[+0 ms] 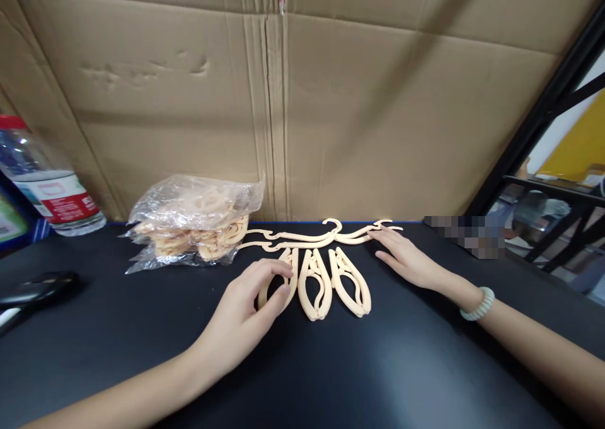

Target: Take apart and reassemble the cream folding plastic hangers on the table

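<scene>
Three cream plastic clip pieces lie side by side on the black table [331, 378]: a left one [283, 281], a middle one [315, 285] and a right one [350, 282]. My left hand [246, 312] curls round the left clip, thumb and fingers pinching it. Behind them lie thin cream hanger pieces [312, 235] with hooks. My right hand [406, 259] rests flat on the table, fingers stretched out, fingertips touching the right end of the hanger pieces. A pale bead bracelet [478, 305] sits on that wrist.
A clear plastic bag [193, 224] of more cream parts lies at the back left. A water bottle [45, 186] stands at the far left, a dark mouse-like object [38, 288] near it. A cardboard wall [302, 101] closes the back; a black metal frame [543, 114] stands right.
</scene>
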The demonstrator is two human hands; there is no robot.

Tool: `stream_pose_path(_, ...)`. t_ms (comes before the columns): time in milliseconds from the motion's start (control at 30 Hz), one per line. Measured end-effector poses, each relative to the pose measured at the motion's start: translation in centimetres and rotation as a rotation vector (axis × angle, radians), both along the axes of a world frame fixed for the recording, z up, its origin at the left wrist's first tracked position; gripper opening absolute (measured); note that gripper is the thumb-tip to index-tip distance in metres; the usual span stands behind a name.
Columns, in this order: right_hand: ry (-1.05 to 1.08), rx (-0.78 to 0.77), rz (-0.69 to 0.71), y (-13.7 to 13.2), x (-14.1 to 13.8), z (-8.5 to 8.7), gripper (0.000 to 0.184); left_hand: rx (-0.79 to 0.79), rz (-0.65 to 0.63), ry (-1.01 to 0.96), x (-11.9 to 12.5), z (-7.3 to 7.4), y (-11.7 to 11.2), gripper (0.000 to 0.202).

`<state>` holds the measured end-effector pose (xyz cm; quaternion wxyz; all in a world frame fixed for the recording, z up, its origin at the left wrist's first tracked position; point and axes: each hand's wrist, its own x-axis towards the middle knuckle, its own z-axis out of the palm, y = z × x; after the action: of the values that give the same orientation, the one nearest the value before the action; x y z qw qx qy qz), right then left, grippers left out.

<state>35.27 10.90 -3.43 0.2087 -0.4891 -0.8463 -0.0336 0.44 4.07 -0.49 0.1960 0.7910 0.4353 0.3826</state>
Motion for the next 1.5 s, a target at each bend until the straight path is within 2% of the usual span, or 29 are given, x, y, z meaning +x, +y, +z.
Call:
stream_pose_path(133,0.031,0.048,0.006,-0.1,-0.4,0.2,0.032,-0.039,0.005,-0.023,0.0,0.0,-0.2,0.020)
stream_pose_path(333,0.124,0.036,0.038,-0.4,-0.9,0.7,0.014,-0.024,-0.009,-0.014,-0.1,0.0,-0.5,0.021)
stream_pose_path(433,0.220,0.035,0.026,-0.7,-1.4,1.1,0.015,-0.020,0.004,-0.029,-0.1,0.1,-0.4,0.021)
stream_pose_path(567,0.366,0.020,-0.059,-1.1,-1.6,1.5,0.017,-0.077,0.077,-0.091,-0.1,0.0,-0.1,0.020)
stream_pose_path(700,0.495,0.156,-0.119,-1.5,-1.6,1.8,0.018,-0.169,0.111,-0.185,-0.2,-0.2,0.2,0.022)
stream_pose_path(833,0.509,0.226,-0.145,-2.2,-2.1,2.2,0.016,-0.124,0.121,-0.211,-0.3,-0.5,0.4,0.028)
stream_pose_path(967,0.512,0.222,-0.096,-2.9,-2.6,2.5,0.016,-0.115,0.168,-0.242,-0.2,-1.0,0.7,0.049)
stream_pose_path(1100,0.488,0.255,-0.052,-3.3,-2.9,2.7,0.015,-0.056,0.166,-0.239,-0.2,-1.3,0.5,0.056)
stream_pose_path(1267,0.429,0.284,0.017,-3.2,-2.8,2.5,0.014,0.041,0.093,-0.164,-0.3,-1.2,-0.2,0.061)
stream_pose_path(1500,0.312,0.315,0.221,-4.3,-4.6,2.3,0.018,0.212,-0.137,0.051,0.0,-0.9,-1.0,0.063)
